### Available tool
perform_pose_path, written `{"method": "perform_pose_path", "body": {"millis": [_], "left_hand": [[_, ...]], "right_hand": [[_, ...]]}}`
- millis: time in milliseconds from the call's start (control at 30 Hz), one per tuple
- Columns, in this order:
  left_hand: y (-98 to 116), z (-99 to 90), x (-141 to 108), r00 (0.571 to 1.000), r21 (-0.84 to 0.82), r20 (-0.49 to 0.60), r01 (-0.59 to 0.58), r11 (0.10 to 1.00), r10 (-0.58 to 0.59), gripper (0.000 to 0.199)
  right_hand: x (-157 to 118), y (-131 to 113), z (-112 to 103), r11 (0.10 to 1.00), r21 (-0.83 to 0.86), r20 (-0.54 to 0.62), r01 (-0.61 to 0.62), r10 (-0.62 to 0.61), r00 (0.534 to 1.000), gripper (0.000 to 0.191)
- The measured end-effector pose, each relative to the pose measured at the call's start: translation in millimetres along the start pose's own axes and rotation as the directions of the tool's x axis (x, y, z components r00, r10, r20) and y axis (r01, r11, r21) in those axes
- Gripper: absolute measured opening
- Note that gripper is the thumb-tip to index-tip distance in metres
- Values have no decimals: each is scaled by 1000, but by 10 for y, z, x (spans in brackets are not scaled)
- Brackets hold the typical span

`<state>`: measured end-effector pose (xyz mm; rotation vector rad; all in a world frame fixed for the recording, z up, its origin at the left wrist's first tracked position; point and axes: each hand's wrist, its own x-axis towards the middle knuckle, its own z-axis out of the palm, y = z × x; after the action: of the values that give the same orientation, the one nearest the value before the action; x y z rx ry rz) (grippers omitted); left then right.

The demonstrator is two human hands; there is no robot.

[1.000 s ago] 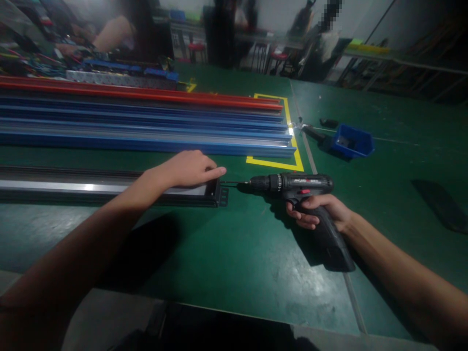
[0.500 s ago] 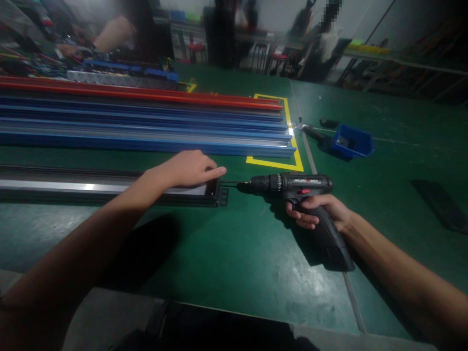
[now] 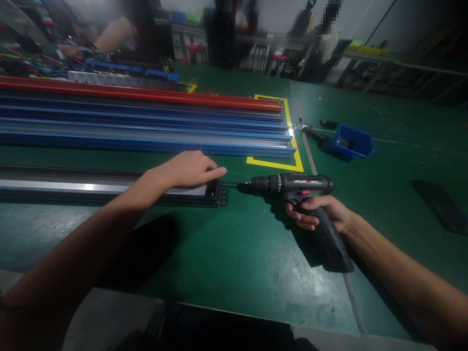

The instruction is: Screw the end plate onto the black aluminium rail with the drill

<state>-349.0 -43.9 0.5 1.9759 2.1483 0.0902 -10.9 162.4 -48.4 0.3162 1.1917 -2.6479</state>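
A long black metal profile with a pale strip inside lies across the table on the left. Its right end carries a black end cap with a small slotted bracket. Over that end rests my left hand, thumb pointing right and the other fingers bent over the far edge, partly hidden. My right hand is closed round the handle of a black cordless drill, index finger at the trigger. The drill lies level, and its long thin bit reaches the end cap.
Blue metal profiles and red ones lie behind, inside yellow tape. A blue bin with small parts, a dark tool and a dark flat object are to the right. Another person's arm works at the upper left.
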Motion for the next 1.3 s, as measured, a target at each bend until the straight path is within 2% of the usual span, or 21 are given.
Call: {"method": "perform_pose_path", "body": {"millis": [300, 1300], "left_hand": [[4, 7, 7, 1000, 25, 1, -5, 1000, 5, 68], [-16, 23, 14, 1000, 50, 1, -5, 999, 5, 68]], "right_hand": [[9, -11, 17, 1000, 11, 21, 1, -1, 1000, 25], [6, -13, 63, 1000, -10, -14, -14, 14, 1000, 20]]}}
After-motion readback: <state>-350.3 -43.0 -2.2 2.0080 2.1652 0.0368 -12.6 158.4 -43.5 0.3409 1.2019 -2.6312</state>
